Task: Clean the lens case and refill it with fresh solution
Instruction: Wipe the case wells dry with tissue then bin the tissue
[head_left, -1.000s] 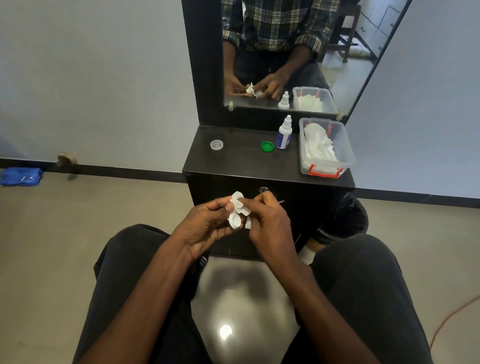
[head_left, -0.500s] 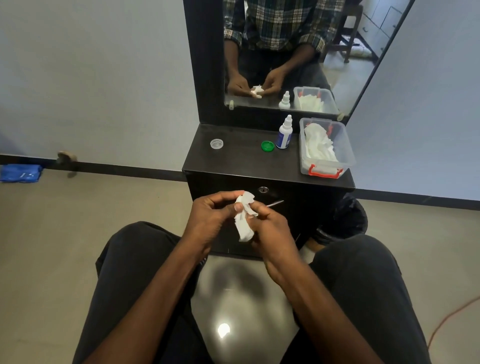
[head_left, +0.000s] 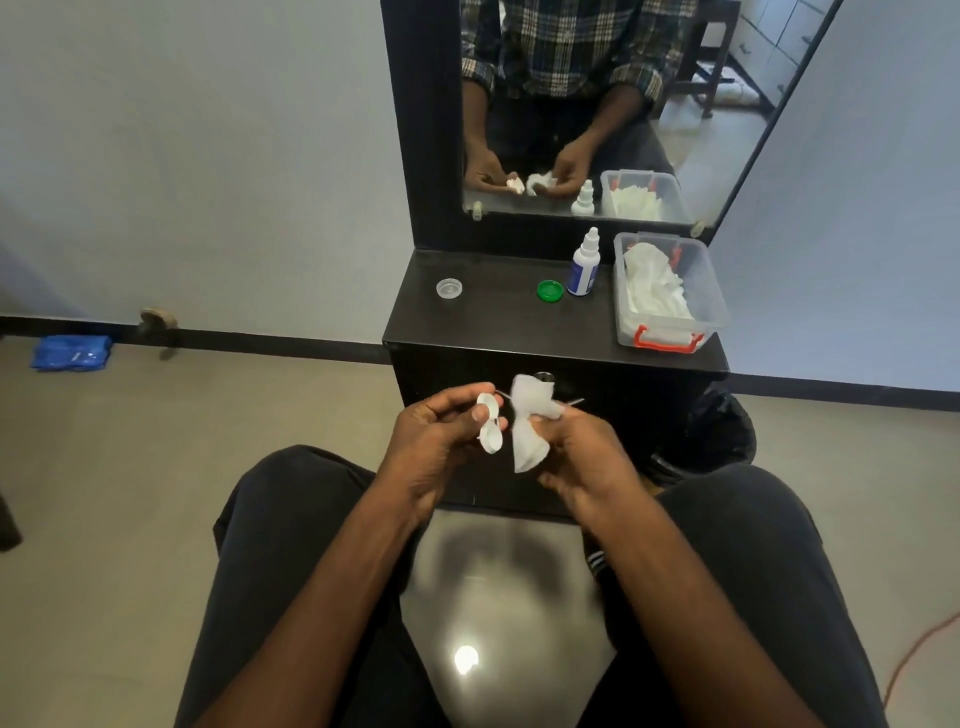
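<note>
My left hand (head_left: 441, 441) pinches a small white lens case (head_left: 491, 428), two joined cups held on end in front of the dark cabinet. Just right of it, my right hand (head_left: 576, 457) grips a crumpled white tissue (head_left: 527, 423); a narrow gap separates tissue and case. On the cabinet top stand a white solution bottle (head_left: 584, 265) with a blue label, a green cap (head_left: 549, 290) beside it and a clear cap (head_left: 449, 288) further left.
A clear plastic box (head_left: 711, 291) with red latches holds white tissues at the right end of the black cabinet top (head_left: 498, 322). A mirror (head_left: 597, 104) rises behind. A black bin (head_left: 722, 431) sits on the floor at right, a blue cloth (head_left: 70, 352) far left.
My hands have drawn apart: the tissue, pressed against the case before, is now held clear of it to the right, and the case's two cups are exposed.
</note>
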